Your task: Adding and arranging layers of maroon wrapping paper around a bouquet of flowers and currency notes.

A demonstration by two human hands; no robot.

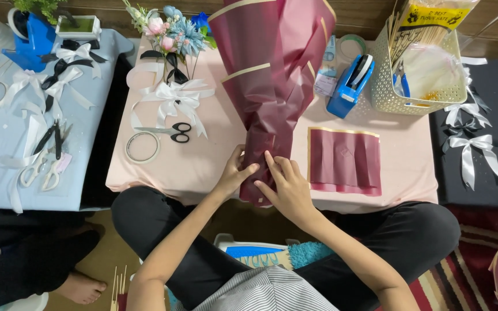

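Right now I am gathering the tall maroon gold-edged paper bouquet wrap [275,86] at its narrow base over the pink bench [203,161], left hand [234,173] and right hand [286,190] both pinched on it, which I judge calls for tightening before tying.

Maroon wrapping paper [272,75] with gold edges, pink tablecloth [203,155], blue tape dispenser [350,86].
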